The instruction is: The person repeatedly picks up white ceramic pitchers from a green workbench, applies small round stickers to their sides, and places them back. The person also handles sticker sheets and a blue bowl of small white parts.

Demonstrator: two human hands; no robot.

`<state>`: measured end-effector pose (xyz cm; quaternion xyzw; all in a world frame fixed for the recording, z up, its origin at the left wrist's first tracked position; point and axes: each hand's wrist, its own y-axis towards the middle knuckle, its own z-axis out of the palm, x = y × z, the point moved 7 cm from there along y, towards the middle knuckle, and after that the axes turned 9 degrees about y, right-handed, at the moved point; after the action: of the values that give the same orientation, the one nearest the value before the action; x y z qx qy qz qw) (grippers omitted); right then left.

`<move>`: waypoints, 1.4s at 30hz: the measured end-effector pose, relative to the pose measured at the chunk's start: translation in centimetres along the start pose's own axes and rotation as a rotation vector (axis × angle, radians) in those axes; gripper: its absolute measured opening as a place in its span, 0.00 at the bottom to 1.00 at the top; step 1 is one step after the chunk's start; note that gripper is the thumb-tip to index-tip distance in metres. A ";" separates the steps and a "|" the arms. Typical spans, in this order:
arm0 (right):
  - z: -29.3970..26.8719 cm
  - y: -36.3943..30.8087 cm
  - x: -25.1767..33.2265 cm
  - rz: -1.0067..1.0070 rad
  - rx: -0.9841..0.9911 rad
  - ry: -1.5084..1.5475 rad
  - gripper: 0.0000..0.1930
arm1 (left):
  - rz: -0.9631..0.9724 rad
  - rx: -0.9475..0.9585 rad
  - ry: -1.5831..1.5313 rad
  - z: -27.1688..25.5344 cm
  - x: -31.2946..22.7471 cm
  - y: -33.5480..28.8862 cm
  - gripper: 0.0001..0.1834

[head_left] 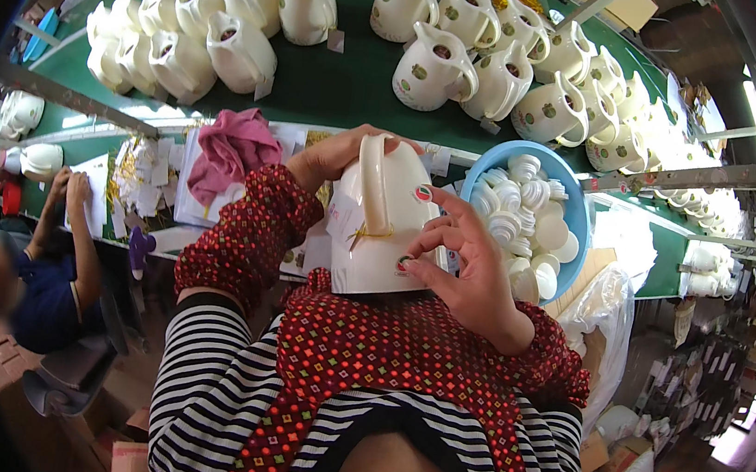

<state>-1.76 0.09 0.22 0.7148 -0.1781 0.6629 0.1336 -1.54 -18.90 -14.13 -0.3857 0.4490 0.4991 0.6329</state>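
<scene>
A glossy white jug (374,268) lies tilted in front of my chest, its curved handle uppermost. A small paper tag (342,216) is tied at the handle with gold string. My left hand (336,155) wraps round its far end; part of the fingers is hidden behind the jug. At the jug's right side my right hand (464,260) has bent fingers, with the thumb on a small round red-and-green sticker (404,264). Close to the index fingertip is a second round sticker (423,193). Whether either sticker is fully stuck down, I cannot tell.
Many white jugs (306,9) stand on the green bench (321,85) beyond. A blue basin (481,162) of white lids is at right, a pink cloth (231,149) at left. Clear plastic (605,327) hangs right. A co-worker (55,283) sits at far left.
</scene>
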 end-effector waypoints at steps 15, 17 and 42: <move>1.2 -1.2 0.1 -0.175 0.015 -0.304 0.40 | -0.067 -0.082 0.127 0.2 0.9 -0.3 0.29; 0.8 -0.8 0.1 -0.233 -0.047 -0.358 0.52 | -0.130 -0.112 0.075 0.6 0.5 -0.6 0.25; -7.1 3.9 -6.2 0.026 -0.188 -0.284 0.53 | -0.028 -0.805 1.733 -20.6 -2.5 9.8 0.53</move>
<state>-10.16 0.04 -5.48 0.7833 -0.2657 0.5373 0.1645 -15.13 -36.94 -18.32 -0.8152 0.5517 0.1495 -0.0938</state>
